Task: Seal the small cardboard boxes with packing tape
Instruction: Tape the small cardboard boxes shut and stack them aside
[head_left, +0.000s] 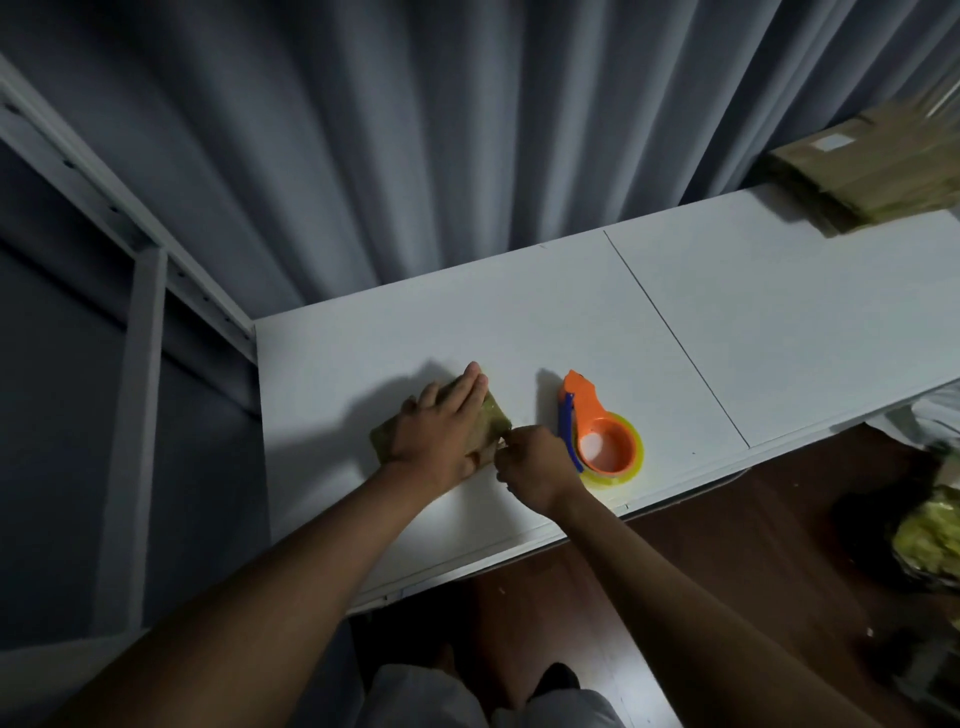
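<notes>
The left hand (441, 426) lay flat on the small cardboard box (488, 421), while the right hand (530, 462) pinched at its near-right corner (tape dispenser (597, 436) just beyond, to the right).

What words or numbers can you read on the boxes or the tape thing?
None can be read.
White label on the stack of cardboard boxes at the far right: too blurred to read.
Small cardboard box under the left hand: no print shows.
Orange tape dispenser: no lettering shows.
</notes>
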